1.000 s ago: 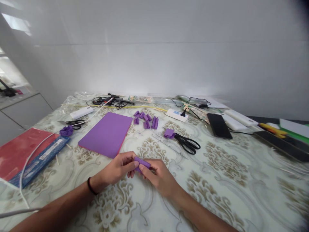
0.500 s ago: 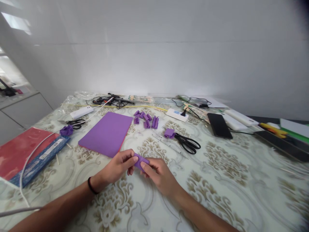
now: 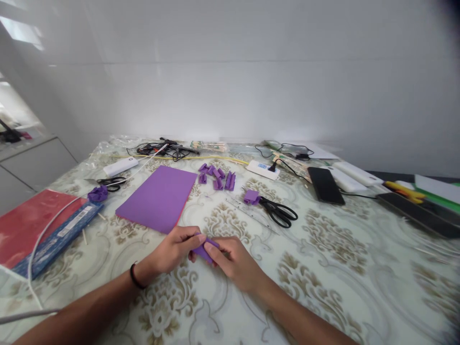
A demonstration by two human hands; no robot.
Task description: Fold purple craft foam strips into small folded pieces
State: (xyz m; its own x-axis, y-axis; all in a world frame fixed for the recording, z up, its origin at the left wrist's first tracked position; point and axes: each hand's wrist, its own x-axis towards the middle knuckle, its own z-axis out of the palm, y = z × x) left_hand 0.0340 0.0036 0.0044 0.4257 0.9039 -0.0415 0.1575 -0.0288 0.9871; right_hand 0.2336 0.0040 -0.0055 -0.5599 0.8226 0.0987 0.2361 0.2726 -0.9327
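Observation:
A small folded piece of purple paper [image 3: 203, 252] is pinched between my two hands above the patterned tablecloth. My left hand [image 3: 178, 248] grips its left end with thumb and fingers, and a dark band circles that wrist. On the right end presses the thumb of my right hand [image 3: 233, 260], its fingers tucked behind the paper. Beyond my left hand lies a stack of purple sheets [image 3: 158, 197] with a red edge showing. Several folded purple paper pieces [image 3: 217, 176] are grouped farther back. Black-handled scissors [image 3: 278, 212] rest to the right, their blades under small purple paper squares [image 3: 252, 196].
A clear ruler [image 3: 251, 215] lies near the scissors. Behind are a white power strip [image 3: 263, 169], a phone [image 3: 326, 185] and tangled black cables [image 3: 161, 148]. At left are a red paper pack [image 3: 39, 225], crumpled purple paper [image 3: 97, 193], a second pair of scissors [image 3: 114, 183] and a white cable [image 3: 46, 230].
Both hands have shifted slightly, with the right thumb moving left along the purple paper and the paper tilting a little. The things on the table have stayed in place.

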